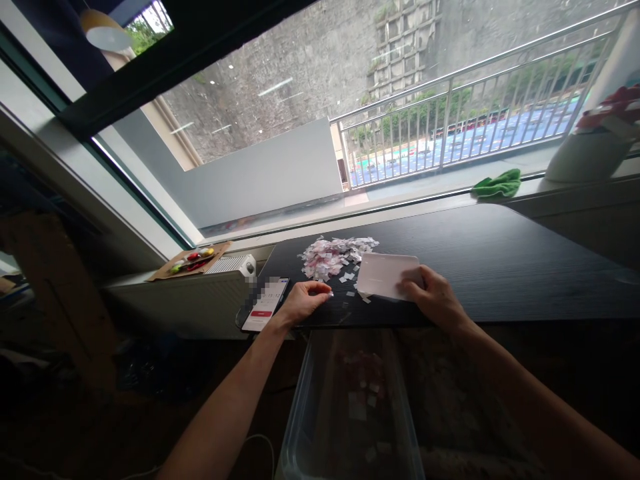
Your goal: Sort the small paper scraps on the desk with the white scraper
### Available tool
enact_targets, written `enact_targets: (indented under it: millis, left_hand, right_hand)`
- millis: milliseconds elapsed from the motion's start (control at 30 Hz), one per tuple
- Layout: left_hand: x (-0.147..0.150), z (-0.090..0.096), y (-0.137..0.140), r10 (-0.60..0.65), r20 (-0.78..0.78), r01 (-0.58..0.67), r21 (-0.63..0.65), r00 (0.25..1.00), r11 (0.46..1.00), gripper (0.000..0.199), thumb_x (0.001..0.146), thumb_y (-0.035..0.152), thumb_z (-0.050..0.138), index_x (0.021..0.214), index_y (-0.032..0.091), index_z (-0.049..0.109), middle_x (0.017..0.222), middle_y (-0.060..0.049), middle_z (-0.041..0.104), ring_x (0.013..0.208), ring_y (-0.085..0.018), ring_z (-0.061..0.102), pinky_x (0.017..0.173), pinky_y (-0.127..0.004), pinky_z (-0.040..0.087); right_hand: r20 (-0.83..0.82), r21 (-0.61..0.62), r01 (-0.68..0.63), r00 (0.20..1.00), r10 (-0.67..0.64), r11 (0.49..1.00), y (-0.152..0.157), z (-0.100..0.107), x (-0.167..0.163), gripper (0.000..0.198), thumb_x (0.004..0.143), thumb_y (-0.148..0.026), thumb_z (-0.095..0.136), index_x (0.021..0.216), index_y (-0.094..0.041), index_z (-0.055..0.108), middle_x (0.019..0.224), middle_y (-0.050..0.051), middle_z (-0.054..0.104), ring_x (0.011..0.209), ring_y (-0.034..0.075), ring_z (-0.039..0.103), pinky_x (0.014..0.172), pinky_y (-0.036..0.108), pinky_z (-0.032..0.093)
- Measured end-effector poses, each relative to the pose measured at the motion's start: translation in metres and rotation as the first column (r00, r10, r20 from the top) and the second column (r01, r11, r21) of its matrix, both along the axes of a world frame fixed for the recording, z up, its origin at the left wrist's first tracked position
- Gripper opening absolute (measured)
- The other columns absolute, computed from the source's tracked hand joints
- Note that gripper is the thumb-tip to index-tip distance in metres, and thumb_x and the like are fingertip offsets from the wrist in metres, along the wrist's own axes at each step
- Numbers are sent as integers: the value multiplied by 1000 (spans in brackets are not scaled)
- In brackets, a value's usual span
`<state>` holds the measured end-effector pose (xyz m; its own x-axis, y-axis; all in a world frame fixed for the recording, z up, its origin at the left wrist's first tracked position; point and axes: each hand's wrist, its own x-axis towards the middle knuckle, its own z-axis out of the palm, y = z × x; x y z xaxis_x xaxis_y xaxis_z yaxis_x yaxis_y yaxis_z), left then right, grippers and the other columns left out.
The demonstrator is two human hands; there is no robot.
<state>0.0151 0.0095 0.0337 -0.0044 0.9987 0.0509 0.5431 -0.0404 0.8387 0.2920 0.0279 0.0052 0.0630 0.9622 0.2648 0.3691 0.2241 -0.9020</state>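
My right hand (pixel 431 293) grips a flat, pale rectangular piece (pixel 383 272) with rounded corners by its right end, tilted over the table. Whether it is card or plastic I cannot tell. My left hand (pixel 303 300) is closed in a pinch near the table's front edge, with a tiny white paper scrap (pixel 331 293) at its fingertips. Beyond both hands lies a heap of small white and pinkish paper scraps (pixel 327 257). A few loose scraps (pixel 347 277) are scattered between the heap and the pale piece.
A phone (pixel 265 305) lies left of my left hand on the black table (pixel 480 267). Below the front edge stands a clear plastic bin (pixel 300 413) holding some scraps. A green cloth (pixel 497 185) rests on the windowsill. Cardboard (pixel 165 267) with small colourful items sits at left.
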Motion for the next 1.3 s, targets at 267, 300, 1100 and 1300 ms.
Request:
enact_targets:
  millis: [267, 300, 1100, 1300]
  left_hand:
    - [-1, -3, 2, -1, 50, 1, -3, 999, 1000, 35, 67, 28, 70, 99, 13, 74, 95, -7, 75, 87, -18, 67, 82, -29, 52]
    - [-1, -3, 2, -4, 47, 4, -2, 999, 1000, 33, 67, 27, 69, 96, 13, 74, 95, -7, 75, 87, -19, 68, 83, -29, 52]
    - [14, 10, -6, -5, -236, 38, 134, 972, 990, 19, 77, 28, 59, 78, 16, 74, 84, -3, 75, 83, -19, 67, 77, -25, 50]
    - [4, -3, 0, 131, -389, -29, 257, 912, 966, 15, 78, 24, 59, 77, 20, 73, 86, -2, 75, 89, -19, 65, 86, -31, 48]
  right_hand:
    - [18, 10, -5, 1000, 4, 1000, 0, -1, 1, 18, 68, -36, 58, 74, -20, 61, 65, 0, 58, 63, 17, 52, 58, 29, 39]
    - [17, 13, -3, 1000, 3, 1000, 1, -2, 2, 17, 68, -36, 57, 74, -20, 61, 65, 0, 58, 63, 17, 52, 58, 28, 39]
    - [36, -26, 16, 999, -15, 1000, -4, -1, 1, 17, 67, -36, 57, 74, -20, 58, 67, 1, 57, 63, 17, 50, 59, 31, 40]
    - [-3, -33, -89, 996, 89, 995, 4, 1, -2, 24, 67, -39, 59, 80, -19, 61, 69, 1, 61, 65, 17, 53, 61, 29, 42]
